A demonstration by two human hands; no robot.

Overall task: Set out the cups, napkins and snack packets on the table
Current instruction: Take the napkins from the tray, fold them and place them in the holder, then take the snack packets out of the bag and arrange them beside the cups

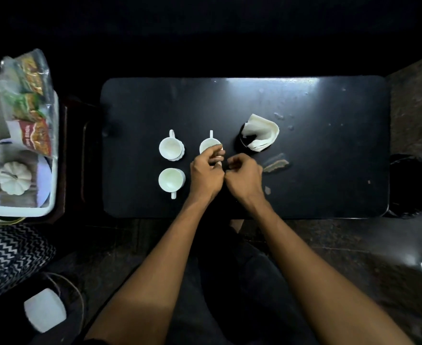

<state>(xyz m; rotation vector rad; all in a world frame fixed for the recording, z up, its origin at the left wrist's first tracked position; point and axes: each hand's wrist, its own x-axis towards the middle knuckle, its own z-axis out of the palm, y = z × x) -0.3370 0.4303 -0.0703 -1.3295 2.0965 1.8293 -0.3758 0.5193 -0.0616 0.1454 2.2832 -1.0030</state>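
On the black table stand two white cups on the left, a far one and a near one. A third white cup stands to their right, with its near rim under my fingers. My left hand is curled over a white cup edge that is mostly hidden beneath it. Touching it on the right, my right hand has its fingers curled; what they hold is hidden. White napkins sit in a black holder further right. Snack packets lie in a white tray off the table's left.
The tray also carries a plate with a small white pumpkin. Two worn patches mark the tabletop right of my hands. A dark round basket stands at the table's right end. A zigzag-patterned cushion lies lower left.
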